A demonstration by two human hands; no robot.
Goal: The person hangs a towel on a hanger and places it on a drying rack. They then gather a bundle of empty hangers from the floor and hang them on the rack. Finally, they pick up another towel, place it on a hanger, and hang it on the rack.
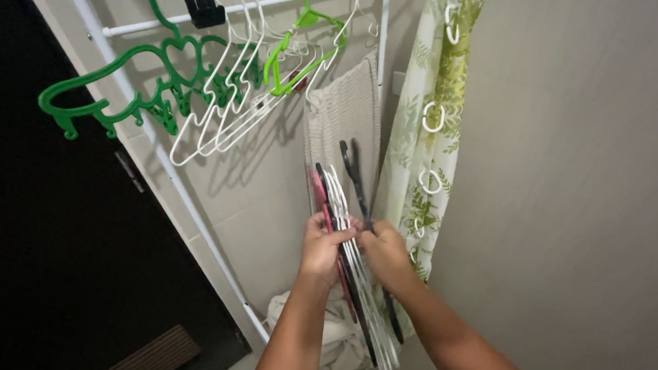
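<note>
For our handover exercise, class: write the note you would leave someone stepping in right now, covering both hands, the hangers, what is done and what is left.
Left hand: grips a bundle of hangers, pink, black and white.
Right hand: pinches one black hanger, held slightly apart from the bundle.
On the rail: green and white hangers, already hung.
Left: the whole bundle is in hand, none of it on the rail.

- A plain grey wall (568, 157) fills the right side, evenly and dimly lit.
- A leaf-patterned curtain (435, 127) with white rings hangs beside it.
- A white rail (259, 2) on a white frame crosses pale wall tiles (255, 204).
- A dark doorway (39, 245) stands left, a slatted brown mat (139, 364) at its foot.
</note>
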